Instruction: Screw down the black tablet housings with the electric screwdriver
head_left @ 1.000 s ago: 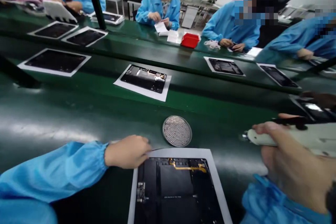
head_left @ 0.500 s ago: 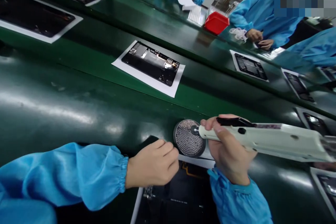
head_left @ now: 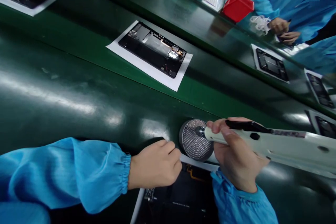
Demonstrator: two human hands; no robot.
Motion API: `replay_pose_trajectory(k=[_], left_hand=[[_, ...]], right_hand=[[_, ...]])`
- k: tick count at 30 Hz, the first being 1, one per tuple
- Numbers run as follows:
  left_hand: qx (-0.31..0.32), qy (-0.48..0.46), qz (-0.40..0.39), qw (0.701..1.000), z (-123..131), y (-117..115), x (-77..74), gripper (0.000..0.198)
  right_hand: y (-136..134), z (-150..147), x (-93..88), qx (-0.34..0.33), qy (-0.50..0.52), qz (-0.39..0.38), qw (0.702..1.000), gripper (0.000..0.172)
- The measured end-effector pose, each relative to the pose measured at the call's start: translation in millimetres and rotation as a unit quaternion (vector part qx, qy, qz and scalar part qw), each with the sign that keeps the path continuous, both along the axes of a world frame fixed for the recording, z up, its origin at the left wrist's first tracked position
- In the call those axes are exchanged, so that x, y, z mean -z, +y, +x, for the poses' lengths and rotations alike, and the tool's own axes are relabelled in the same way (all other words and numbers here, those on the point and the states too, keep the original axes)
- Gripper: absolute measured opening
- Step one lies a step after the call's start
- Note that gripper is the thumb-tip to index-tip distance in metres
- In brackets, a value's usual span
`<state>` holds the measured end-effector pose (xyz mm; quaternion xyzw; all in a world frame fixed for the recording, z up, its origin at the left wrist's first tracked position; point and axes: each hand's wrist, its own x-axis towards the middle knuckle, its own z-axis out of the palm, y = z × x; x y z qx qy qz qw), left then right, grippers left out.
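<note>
My right hand (head_left: 236,161) is wrapped round a white electric screwdriver (head_left: 275,145), whose tip rests on a round silver screw tray (head_left: 191,143). My left hand (head_left: 157,166) is curled closed on the top left corner of an opened black tablet on a white sheet (head_left: 181,196), just left of the screw tray. What the left fingers hold, if anything, is hidden. Both arms wear blue sleeves.
Another opened tablet on a white sheet (head_left: 153,50) lies on the green conveyor belt (head_left: 65,87) further out. More tablets (head_left: 270,63) lie along the far lane and at the right edge. A red box (head_left: 237,7) and other people in blue coats are across the belt.
My right hand has swung the screwdriver in from the right, and its tip now sits on the screw tray. The left hand stays on the tablet's corner. The view has tipped downward.
</note>
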<state>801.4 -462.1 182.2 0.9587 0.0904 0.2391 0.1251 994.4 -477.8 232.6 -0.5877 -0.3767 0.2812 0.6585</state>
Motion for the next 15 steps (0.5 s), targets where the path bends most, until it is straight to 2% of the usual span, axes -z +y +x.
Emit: replay_pose_trajectory(k=[15], left_hand=[[-0.006,-0.015,0.003,1.0,0.2,0.6,-0.9,0.014]], right_hand=[[1.9,0.7,0.3,-0.004,-0.002,0.003,1.0,0.02]])
